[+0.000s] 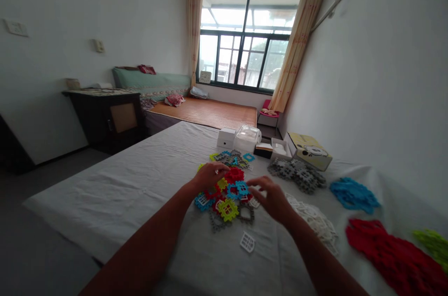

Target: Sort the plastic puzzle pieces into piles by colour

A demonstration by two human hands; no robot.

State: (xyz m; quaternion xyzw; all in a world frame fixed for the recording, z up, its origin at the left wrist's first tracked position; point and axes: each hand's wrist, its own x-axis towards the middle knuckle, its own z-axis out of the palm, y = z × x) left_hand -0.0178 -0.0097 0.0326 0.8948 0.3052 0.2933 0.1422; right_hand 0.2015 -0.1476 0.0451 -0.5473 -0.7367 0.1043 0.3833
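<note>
A mixed heap of notched plastic building pieces lies on the white-covered bed or table. My left hand [211,175] reaches over its left side, fingers bent and somewhat apart, tips at the edge of a red piece [234,174]. I cannot see a firm hold there. At the heap's right side, my right hand [269,194] has thumb and fingers apart, beside a blue window piece [241,188]. Nearer me are a yellow-green window piece [227,210] and a grey frame piece [246,213]. A loose white window lattice [248,242] lies in front of the heap.
Sorted piles lie to the right: grey pieces [297,174], white pieces [313,219], blue pieces [353,194], red pieces [395,251] and yellow-green pieces [432,242]. Behind the heap stand a clear plastic container [248,137], a white box [227,137] and a yellow box [310,150].
</note>
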